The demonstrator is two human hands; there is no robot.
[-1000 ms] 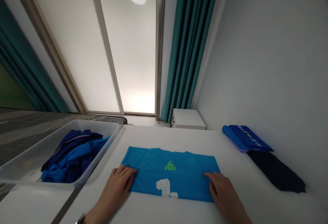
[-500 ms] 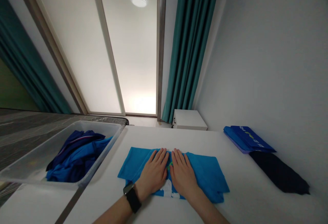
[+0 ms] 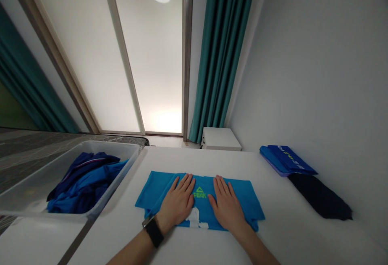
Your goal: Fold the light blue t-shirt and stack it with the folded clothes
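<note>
A folded bright-blue T-shirt [image 3: 245, 196] with a green logo lies flat on the white table [image 3: 194, 160] in front of me. My left hand [image 3: 177, 202] presses palm-down on its left half, fingers spread, a dark watch on that wrist. On the right half rests my right hand [image 3: 227, 207], also flat with fingers apart. The green logo shows in the gap between the two hands. Neither hand grips the cloth.
A clear plastic bin [image 3: 33, 184] holding several crumpled blue garments [image 3: 85, 182] stands at the left table edge. At the right, folded blue shirts [image 3: 285, 160] and a folded dark garment [image 3: 319, 196] lie by the wall. A small white cabinet [image 3: 221, 139] and teal curtains stand behind.
My hands went from the shirt's outer edges to its middle, then slid slightly apart, uncovering the logo. The shirt's right side looks flatter now.
</note>
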